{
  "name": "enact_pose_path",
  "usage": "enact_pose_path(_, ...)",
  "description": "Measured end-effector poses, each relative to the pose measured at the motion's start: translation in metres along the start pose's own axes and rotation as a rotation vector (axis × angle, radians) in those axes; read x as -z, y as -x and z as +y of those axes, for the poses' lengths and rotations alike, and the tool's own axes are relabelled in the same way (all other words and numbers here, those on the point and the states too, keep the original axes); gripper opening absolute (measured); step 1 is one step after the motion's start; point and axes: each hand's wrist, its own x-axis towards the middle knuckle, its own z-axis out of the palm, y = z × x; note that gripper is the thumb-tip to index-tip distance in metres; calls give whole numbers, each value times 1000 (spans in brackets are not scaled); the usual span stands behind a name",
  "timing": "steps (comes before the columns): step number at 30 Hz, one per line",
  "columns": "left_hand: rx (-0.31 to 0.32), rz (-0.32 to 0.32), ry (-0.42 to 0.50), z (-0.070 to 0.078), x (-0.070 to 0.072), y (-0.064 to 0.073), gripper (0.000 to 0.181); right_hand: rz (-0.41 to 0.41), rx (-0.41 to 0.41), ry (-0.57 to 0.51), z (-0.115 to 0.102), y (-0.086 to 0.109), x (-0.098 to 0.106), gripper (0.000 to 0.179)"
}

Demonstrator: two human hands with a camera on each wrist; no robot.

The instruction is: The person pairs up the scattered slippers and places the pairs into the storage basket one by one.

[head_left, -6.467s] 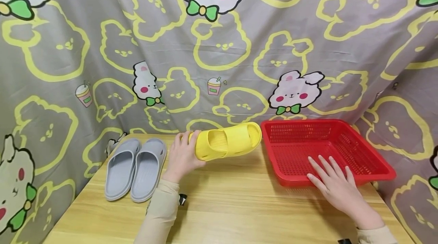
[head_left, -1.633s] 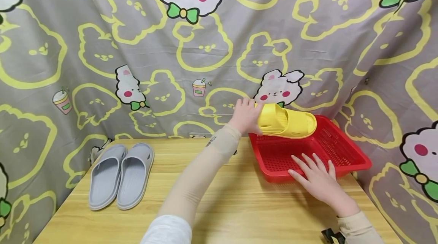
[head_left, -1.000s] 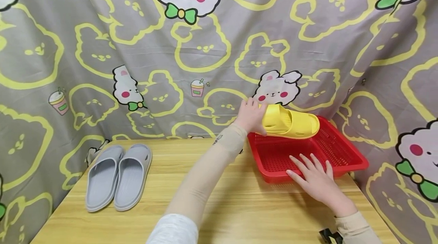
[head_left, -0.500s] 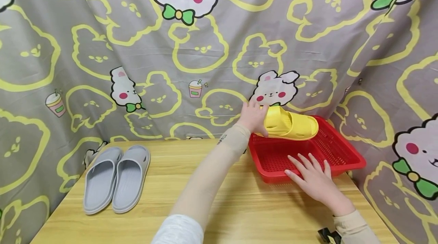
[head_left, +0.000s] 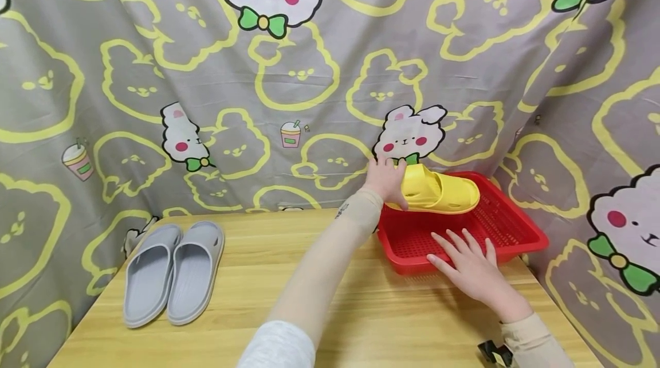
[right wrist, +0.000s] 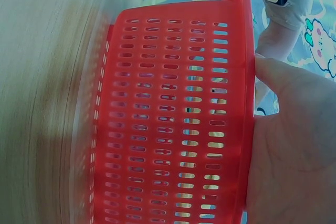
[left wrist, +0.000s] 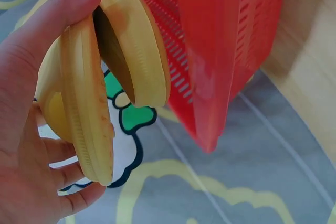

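My left hand (head_left: 384, 180) is gripping one end of a yellow, rubbery, wide-strapped slipper (head_left: 455, 191), which is stretching rightward over a red perforated plastic basket (head_left: 412, 265); my right hand (head_left: 476, 273), fingers spread, is touching its near side.

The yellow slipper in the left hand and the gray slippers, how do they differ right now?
The yellow slipper is bright yellow; the gray slippers are plain gray.
The left hand grips the yellow slipper at the red basket; the gray slippers lie side by side on the table, touched by neither hand.
Both the yellow slipper and the gray slippers have small slots in the upper.
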Motion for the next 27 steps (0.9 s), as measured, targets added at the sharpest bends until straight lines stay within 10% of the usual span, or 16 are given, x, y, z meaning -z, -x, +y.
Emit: enact_pose_path(27,68,-83,75,21,-18,-15,111,5,-2,8,0,0,-2,68)
